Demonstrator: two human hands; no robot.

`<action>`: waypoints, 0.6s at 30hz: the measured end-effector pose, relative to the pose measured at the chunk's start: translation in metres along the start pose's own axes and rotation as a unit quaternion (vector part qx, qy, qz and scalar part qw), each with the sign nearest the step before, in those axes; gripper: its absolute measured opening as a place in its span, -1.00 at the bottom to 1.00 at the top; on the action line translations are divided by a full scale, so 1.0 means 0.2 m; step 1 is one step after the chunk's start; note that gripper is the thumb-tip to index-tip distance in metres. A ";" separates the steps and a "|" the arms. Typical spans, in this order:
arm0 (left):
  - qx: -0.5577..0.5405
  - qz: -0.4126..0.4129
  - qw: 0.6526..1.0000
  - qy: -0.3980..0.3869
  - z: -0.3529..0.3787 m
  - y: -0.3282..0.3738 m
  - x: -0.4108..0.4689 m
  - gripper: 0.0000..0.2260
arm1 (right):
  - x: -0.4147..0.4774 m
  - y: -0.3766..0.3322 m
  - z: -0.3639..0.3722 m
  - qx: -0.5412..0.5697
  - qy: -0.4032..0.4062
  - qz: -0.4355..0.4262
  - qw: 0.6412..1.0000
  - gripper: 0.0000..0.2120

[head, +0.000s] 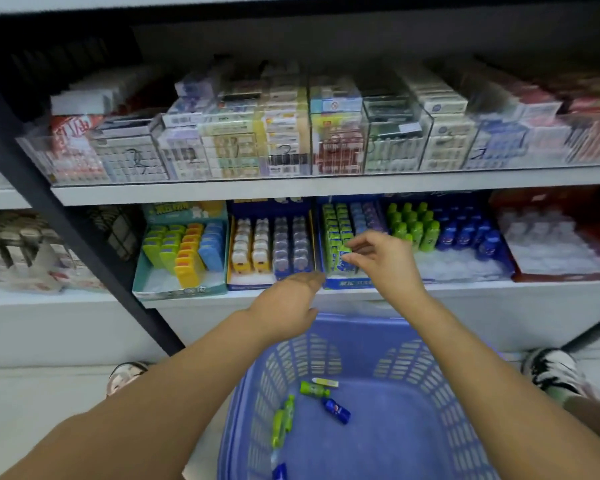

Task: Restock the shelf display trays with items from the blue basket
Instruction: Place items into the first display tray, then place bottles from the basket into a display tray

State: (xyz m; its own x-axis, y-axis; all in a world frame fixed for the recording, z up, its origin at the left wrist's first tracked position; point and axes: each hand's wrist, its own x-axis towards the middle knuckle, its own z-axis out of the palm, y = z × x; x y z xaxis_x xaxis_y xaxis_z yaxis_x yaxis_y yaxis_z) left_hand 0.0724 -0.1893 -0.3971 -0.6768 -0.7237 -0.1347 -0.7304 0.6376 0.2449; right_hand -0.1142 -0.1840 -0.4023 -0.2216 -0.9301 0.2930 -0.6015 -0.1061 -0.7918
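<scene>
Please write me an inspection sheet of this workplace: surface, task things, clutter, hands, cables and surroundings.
Surface: lower shelf carries display trays side by side.
Job's things: blue basket below the shelf holds few small items, among them a green bottle and a blue bottle.
Clutter: nothing seen.
Hands: right hand pinches a green pack over the blue tray; left hand open, holding nothing.
Cables: nothing seen.
Surroundings: upper shelf with clear bins of stacked boxes.

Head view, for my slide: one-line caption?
Right hand pinches a green item at the blue display tray; open left hand beside it, blue basket below.
</scene>
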 end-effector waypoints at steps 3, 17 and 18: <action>0.016 0.010 1.000 -0.021 0.02 0.01 0.02 -0.43 | 0.03 0.01 0.02 0.016 -0.015 -0.006 1.000 -0.86; 0.013 0.005 1.000 0.009 0.00 0.05 -0.01 -0.56 | 0.00 -0.02 0.02 -0.201 -0.084 -0.110 0.970 -0.80; -0.001 0.002 0.999 0.035 0.00 0.06 -0.03 -0.63 | -0.02 -0.03 0.01 -0.205 -0.088 -0.110 0.969 -0.78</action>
State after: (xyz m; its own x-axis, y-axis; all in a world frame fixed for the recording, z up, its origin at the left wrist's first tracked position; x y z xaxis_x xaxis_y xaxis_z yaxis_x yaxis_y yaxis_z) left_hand 0.0671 -0.1775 -0.3934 -0.6714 -0.7382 -0.0658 -0.7278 0.6400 0.2464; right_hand -0.1081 -0.1801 -0.4004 0.0596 -0.9502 0.3058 -0.8817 -0.1937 -0.4302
